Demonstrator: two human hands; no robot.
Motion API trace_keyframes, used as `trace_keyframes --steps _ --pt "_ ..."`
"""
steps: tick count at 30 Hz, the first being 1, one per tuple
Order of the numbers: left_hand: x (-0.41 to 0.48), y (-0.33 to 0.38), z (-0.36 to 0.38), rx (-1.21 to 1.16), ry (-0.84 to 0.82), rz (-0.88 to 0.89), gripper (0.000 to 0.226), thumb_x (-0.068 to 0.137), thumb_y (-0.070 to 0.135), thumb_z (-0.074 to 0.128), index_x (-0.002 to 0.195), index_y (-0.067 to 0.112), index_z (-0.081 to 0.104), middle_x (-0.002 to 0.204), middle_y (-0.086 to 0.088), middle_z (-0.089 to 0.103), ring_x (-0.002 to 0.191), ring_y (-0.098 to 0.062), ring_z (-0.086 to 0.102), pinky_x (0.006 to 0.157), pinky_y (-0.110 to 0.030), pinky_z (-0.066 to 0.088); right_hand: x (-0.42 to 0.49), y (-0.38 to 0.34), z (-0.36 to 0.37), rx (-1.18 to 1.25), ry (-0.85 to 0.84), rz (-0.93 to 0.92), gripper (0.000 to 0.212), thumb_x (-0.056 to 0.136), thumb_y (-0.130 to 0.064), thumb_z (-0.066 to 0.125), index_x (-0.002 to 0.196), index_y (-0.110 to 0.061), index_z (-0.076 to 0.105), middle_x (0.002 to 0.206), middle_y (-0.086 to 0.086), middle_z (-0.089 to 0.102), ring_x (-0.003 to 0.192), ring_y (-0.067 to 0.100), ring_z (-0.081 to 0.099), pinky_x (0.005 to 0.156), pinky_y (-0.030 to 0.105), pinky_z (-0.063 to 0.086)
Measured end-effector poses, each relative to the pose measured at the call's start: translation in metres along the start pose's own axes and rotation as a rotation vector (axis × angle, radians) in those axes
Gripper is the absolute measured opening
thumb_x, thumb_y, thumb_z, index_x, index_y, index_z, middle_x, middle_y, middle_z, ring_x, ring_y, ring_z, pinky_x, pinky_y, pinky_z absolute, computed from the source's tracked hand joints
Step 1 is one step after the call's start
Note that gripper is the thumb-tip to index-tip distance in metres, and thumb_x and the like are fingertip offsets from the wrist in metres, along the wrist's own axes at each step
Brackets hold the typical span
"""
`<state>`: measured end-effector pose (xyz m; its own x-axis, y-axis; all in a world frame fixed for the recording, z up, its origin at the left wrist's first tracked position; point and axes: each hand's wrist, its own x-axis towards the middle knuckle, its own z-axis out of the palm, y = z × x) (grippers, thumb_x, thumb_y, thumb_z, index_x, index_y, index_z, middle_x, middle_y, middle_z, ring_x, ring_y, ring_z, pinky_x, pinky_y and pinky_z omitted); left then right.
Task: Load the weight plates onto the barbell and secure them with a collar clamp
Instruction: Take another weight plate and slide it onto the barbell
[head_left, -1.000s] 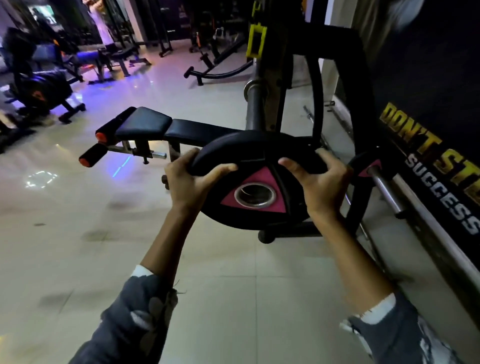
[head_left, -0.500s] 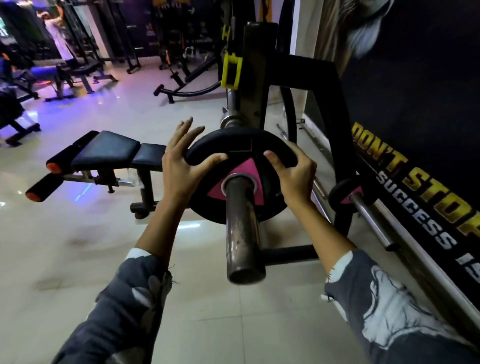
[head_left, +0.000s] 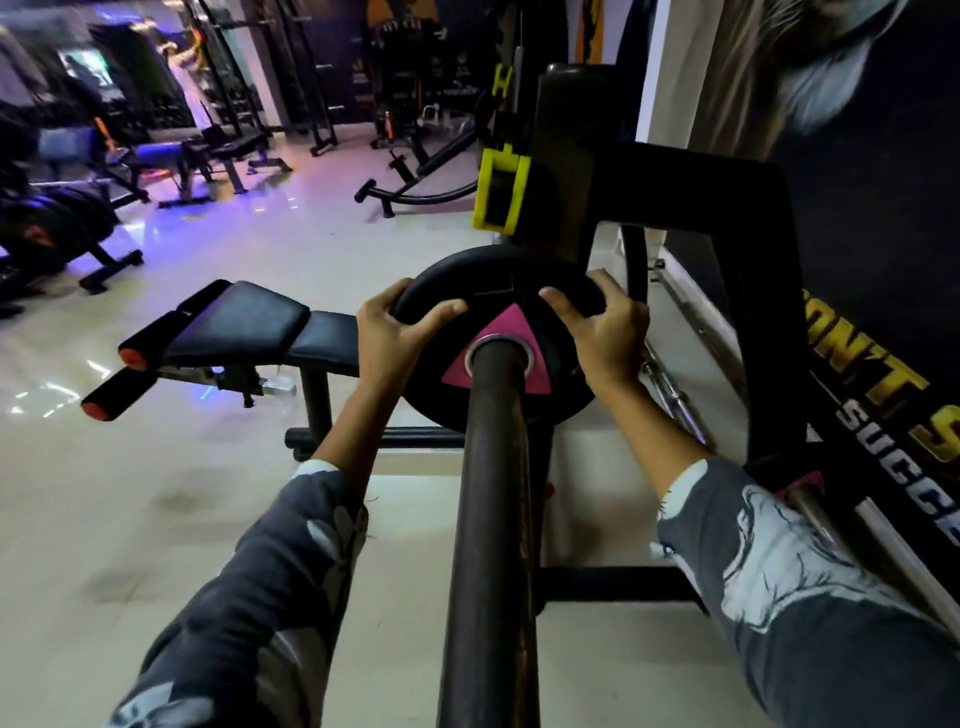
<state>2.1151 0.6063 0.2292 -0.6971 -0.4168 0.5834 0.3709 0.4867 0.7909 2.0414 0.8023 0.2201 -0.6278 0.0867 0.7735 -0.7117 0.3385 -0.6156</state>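
Note:
A black weight plate (head_left: 467, 291) with a pink triangle around its steel-ringed hole sits threaded on the dark barbell sleeve (head_left: 493, 519), far along it near the black rack upright (head_left: 563, 156). My left hand (head_left: 387, 338) grips the plate's left rim and my right hand (head_left: 605, 327) grips its right rim, thumbs on the near face. The sleeve runs from the plate toward me and out of the bottom of the view. No collar clamp shows.
A yellow bar catch (head_left: 501, 192) hangs on the upright above the plate. A black padded bench (head_left: 244, 327) with orange-capped rollers stands to the left. Spare bars (head_left: 675, 384) lie along the lettered wall on the right. Other machines stand at the back on the tiled floor.
The plate went from held in front of the sleeve to threaded on it, then slid farther along toward the rack. My left fingers, spread before, have closed over the rim.

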Motion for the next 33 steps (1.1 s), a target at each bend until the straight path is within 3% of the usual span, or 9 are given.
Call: trace_keyframes --steps 3,9,11,13,16,20,23,28,33 --pt "0.006 -0.005 0.003 0.036 0.021 0.010 0.052 0.065 0.057 0.075 0.079 0.008 0.065 0.074 -0.025 0.065 0.067 -0.018 0.057 0.060 -0.051 0.050 0.000 0.005 0.003 -0.014 0.037 -0.028 0.059 0.074 -0.062 0.057 0.068 -0.003 0.059 0.051 0.012 0.057 0.047 0.020 0.053 0.043 0.027 0.037" --pt "0.000 -0.006 0.006 0.101 0.074 0.033 0.060 0.067 0.058 0.072 0.075 0.000 0.060 0.068 -0.025 0.060 0.062 -0.019 0.052 0.056 -0.049 0.047 0.001 -0.005 -0.004 -0.005 0.011 -0.042 0.063 0.075 -0.064 0.048 0.069 -0.003 0.060 0.054 0.012 0.058 0.051 0.009 0.045 0.047 0.015 0.029" --pt "-0.003 -0.001 0.005 0.131 0.075 -0.008 0.057 0.067 0.058 0.070 0.078 0.003 0.060 0.067 -0.018 0.061 0.065 -0.016 0.054 0.058 -0.046 0.048 -0.001 -0.009 -0.006 -0.006 -0.020 -0.023 0.063 0.075 -0.064 0.048 0.072 -0.002 0.061 0.058 0.012 0.061 0.055 0.001 0.044 0.048 0.008 0.033" --pt "-0.008 0.005 0.003 0.196 0.068 -0.043 0.052 0.069 0.060 0.066 0.088 0.012 0.060 0.074 -0.002 0.064 0.072 -0.010 0.059 0.063 -0.038 0.052 -0.002 -0.013 -0.010 0.020 -0.108 0.055 0.061 0.077 -0.062 0.050 0.088 -0.003 0.062 0.078 0.013 0.068 0.071 -0.004 0.050 0.060 0.003 0.039" --pt "-0.032 0.011 -0.008 0.360 0.049 -0.008 0.053 0.082 0.057 0.056 0.113 0.014 0.053 0.104 -0.005 0.065 0.095 -0.019 0.062 0.081 -0.039 0.053 -0.021 -0.024 -0.021 -0.030 -0.199 0.102 0.057 0.085 -0.041 0.060 0.128 -0.005 0.047 0.129 0.016 0.055 0.121 0.022 0.049 0.101 0.031 0.041" --pt "-0.082 0.020 -0.028 0.548 -0.013 0.128 0.057 0.087 0.045 0.058 0.129 0.009 0.044 0.125 -0.014 0.056 0.114 -0.028 0.052 0.091 -0.037 0.043 -0.077 -0.054 -0.044 -0.106 -0.247 0.024 0.059 0.086 -0.028 0.061 0.134 0.000 0.040 0.143 0.020 0.038 0.137 0.033 0.031 0.111 0.056 0.026" --pt "-0.128 0.036 -0.043 0.566 -0.135 0.161 0.060 0.088 0.044 0.058 0.133 0.008 0.041 0.131 -0.015 0.053 0.121 -0.027 0.049 0.097 -0.037 0.041 -0.123 -0.079 -0.070 -0.110 -0.332 0.083 0.055 0.089 -0.027 0.058 0.136 -0.004 0.038 0.147 0.015 0.034 0.140 0.030 0.025 0.112 0.057 0.020" --pt "-0.222 0.079 -0.070 0.478 -0.223 0.112 0.058 0.092 0.046 0.049 0.137 0.011 0.038 0.138 -0.011 0.048 0.126 -0.021 0.044 0.100 -0.030 0.035 -0.195 -0.134 -0.129 -0.060 -0.281 0.162 0.053 0.089 -0.025 0.058 0.135 -0.006 0.038 0.144 0.014 0.038 0.138 0.027 0.028 0.112 0.053 0.025" --pt "-0.309 0.124 -0.105 0.410 -0.218 0.172 0.052 0.093 0.046 0.047 0.132 0.011 0.042 0.129 -0.011 0.054 0.110 -0.002 0.045 0.090 -0.022 0.035 -0.260 -0.193 -0.182 -0.069 -0.234 0.133 0.048 0.089 -0.028 0.055 0.130 -0.006 0.044 0.137 0.013 0.047 0.132 0.027 0.039 0.109 0.054 0.030"
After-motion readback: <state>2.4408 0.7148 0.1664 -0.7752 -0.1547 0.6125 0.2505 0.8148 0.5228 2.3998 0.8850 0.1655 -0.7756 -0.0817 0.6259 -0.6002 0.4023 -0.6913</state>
